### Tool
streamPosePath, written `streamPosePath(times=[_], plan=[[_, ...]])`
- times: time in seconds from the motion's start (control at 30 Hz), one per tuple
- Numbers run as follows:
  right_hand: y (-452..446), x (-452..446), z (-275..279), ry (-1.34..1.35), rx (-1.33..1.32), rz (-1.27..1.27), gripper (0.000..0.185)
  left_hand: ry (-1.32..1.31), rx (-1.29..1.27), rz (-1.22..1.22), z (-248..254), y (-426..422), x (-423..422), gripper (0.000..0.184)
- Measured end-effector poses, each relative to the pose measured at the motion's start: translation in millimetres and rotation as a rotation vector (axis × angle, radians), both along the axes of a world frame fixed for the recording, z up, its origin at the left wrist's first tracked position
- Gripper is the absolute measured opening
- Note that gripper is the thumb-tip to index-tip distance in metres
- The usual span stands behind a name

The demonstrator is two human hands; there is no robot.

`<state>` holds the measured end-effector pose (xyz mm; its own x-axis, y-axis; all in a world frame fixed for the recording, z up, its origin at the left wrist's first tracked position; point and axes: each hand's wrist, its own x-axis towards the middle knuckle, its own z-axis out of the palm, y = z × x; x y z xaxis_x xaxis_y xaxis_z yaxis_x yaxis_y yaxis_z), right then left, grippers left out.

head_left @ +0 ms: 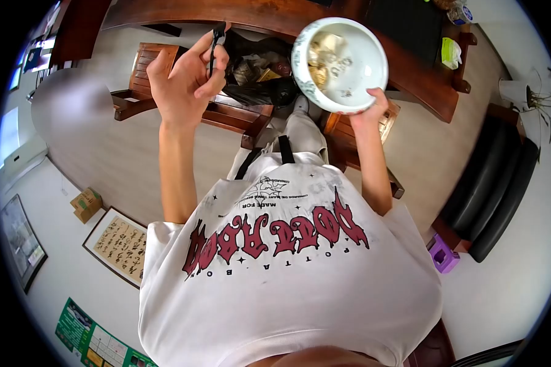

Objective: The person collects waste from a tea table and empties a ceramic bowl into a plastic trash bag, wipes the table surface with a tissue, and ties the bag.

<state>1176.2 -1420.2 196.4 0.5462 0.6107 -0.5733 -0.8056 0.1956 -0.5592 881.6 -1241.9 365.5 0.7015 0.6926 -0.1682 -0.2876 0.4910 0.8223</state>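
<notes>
My left hand (188, 82) is raised at the upper left, fingers closed around a small, thin black object (216, 44). With my right hand (371, 109) I grip the lower rim of a round white bowl (364, 64) with a patterned outside. The bowl is tilted so that its inside faces me. Crumpled, yellowish scraps (326, 55) and small dark specks lie in it. Between my hands and lower down is a black bag (257, 93) with mixed litter inside.
A dark wooden table (425, 92) runs along the top, with a green-and-white packet (450, 53) near its right end. Wooden chairs (142, 70) stand beneath and beside it. A black sofa (487, 183) is at the right. A blurred round shape covers part of the left side.
</notes>
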Motion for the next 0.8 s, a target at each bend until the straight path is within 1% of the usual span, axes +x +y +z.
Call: streamPosePath(times=[0.03, 0.07, 0.1, 0.17, 0.2, 0.23, 0.33, 0.4, 0.43, 0.47, 0.53, 0.6, 0.67, 0.7, 0.73, 0.77, 0.8], plan=[[-14, 4, -1, -0.031, -0.02, -0.019, 0.068, 0.022, -0.002, -0.004, 4, 1, 1, 0.105], [-29, 7, 1, -0.073, -0.049, 0.001, 0.076, 0.044, -0.004, -0.009, 8, 2, 1, 0.106], [-46, 13, -2, -0.065, -0.039, 0.005, 0.077, 0.062, -0.003, -0.018, 14, 6, 4, 0.107], [-77, 13, 19, -0.056, -0.1, -0.056, 0.076, 0.013, -0.041, -0.009, 37, 2, 12, 0.108], [-95, 13, 14, -0.096, -0.143, -0.139, 0.075, -0.121, -0.063, -0.082, 34, 10, 5, 0.107], [-113, 11, 0, -0.141, -0.189, -0.231, 0.075, -0.192, -0.116, -0.101, 37, 11, 1, 0.107], [-148, 0, 8, 0.003, -0.152, -0.22, 0.073, -0.169, -0.098, -0.109, 56, 5, 8, 0.11], [-158, -17, 19, 0.076, -0.103, -0.234, 0.072, -0.07, -0.035, -0.114, 59, 7, 11, 0.111], [-159, -23, 21, 0.115, -0.087, -0.252, 0.072, -0.007, 0.014, -0.103, 58, 10, 17, 0.111], [-158, -26, 23, 0.156, -0.066, -0.262, 0.072, 0.005, 0.004, -0.101, 55, 14, 23, 0.109], [-156, -35, 31, 0.137, -0.096, -0.336, 0.072, 0.035, -0.017, -0.093, 41, 22, 28, 0.106], [-161, -51, 30, 0.063, -0.079, -0.381, 0.071, 0.008, -0.028, -0.118, 22, 33, 16, 0.102], [-166, -52, 11, -0.007, -0.085, -0.387, 0.067, 0.04, -0.05, -0.096, 13, 42, 26, 0.096], [-178, -55, -5, -0.022, -0.098, -0.383, 0.067, 0.047, -0.048, -0.135, 8, 43, 27, 0.095], [-182, -56, -9, -0.006, -0.077, -0.372, 0.066, 0.044, -0.042, -0.171, 3, 46, 28, 0.094], [-184, -56, -12, -0.052, -0.141, -0.388, 0.064, 0.03, -0.033, -0.199, -4, 49, 31, 0.093], [-183, -61, 4, -0.062, -0.167, -0.408, 0.06, 0.06, -0.08, -0.115, -7, 43, 32, 0.089]])
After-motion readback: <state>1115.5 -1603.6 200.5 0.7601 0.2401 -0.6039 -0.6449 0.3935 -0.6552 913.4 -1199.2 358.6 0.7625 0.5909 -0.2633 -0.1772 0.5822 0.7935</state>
